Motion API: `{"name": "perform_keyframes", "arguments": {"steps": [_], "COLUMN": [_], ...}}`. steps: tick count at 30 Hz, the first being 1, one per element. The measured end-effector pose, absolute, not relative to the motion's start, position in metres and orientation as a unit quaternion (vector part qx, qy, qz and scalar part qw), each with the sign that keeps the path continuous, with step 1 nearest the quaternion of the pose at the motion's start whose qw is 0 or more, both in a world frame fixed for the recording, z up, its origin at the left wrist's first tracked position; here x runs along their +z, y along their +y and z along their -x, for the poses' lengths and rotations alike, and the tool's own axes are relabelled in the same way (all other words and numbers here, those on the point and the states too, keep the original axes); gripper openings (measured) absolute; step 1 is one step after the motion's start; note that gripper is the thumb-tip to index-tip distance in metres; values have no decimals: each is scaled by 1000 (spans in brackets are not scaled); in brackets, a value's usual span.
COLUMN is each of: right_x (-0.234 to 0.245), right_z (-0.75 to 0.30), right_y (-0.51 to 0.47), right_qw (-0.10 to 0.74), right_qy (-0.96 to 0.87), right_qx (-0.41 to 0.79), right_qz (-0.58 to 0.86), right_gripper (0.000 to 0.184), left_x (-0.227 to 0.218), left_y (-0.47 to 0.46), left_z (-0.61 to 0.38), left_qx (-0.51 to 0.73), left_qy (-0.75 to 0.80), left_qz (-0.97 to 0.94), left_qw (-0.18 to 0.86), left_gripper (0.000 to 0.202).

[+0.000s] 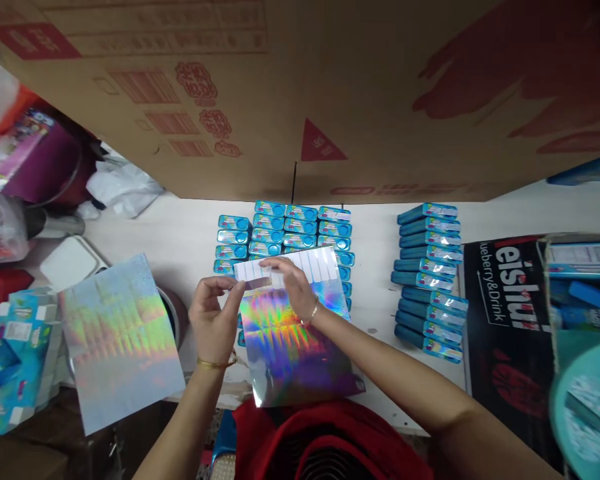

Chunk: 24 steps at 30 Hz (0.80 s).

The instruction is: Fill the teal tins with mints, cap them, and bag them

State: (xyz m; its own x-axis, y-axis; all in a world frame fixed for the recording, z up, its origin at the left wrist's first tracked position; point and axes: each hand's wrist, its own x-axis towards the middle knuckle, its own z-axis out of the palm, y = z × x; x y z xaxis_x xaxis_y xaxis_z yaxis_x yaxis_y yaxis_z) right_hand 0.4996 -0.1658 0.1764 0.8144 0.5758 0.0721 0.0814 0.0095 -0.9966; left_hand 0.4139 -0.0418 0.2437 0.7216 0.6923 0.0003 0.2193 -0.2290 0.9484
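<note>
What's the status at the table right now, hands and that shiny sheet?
Left hand and right hand both pinch the top edge of the holographic sheet. Sheet lies over the blue tins. Nothing between the hands.

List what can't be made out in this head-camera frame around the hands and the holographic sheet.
- Blue boxes, head view: the nearer rows are hidden by the holographic sheet and both hands, so no count is possible.
- Strip pinched between left hand and right hand: too small and blurred to identify.
- Box label print: too small to read.
- Black carton: lettering cut off by a container at the right edge.
</note>
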Motion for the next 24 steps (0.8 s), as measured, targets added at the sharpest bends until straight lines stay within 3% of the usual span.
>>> {"name": "perform_keyframes", "arguments": {"steps": [2, 7, 14, 20, 24], "right_x": [186, 187, 171, 146, 131], "right_z": [-495, -512, -569, -588, -602], "right_y": [-187, -232, -282, -282, -284], "right_qw": [692, 686, 683, 689, 631], "right_qy": [-182, -36, 63, 78, 64], "right_qx": [211, 186, 112, 117, 70], "right_qz": [666, 702, 719, 711, 770], "right_gripper": [66, 35, 53, 35, 27], "left_x": [235, 210, 195, 175, 152], "left_y": [-51, -86, -139, -152, -151], "left_z": [-432, -480, -550, -581, -595], "left_qx": [195, 106, 93, 91, 98], "left_qy": [314, 320, 288, 273, 248], "left_qz": [-717, -674, -649, -650, -729], "left_qw": [591, 657, 698, 703, 631], "left_gripper": [23, 26, 27, 23, 17]}}
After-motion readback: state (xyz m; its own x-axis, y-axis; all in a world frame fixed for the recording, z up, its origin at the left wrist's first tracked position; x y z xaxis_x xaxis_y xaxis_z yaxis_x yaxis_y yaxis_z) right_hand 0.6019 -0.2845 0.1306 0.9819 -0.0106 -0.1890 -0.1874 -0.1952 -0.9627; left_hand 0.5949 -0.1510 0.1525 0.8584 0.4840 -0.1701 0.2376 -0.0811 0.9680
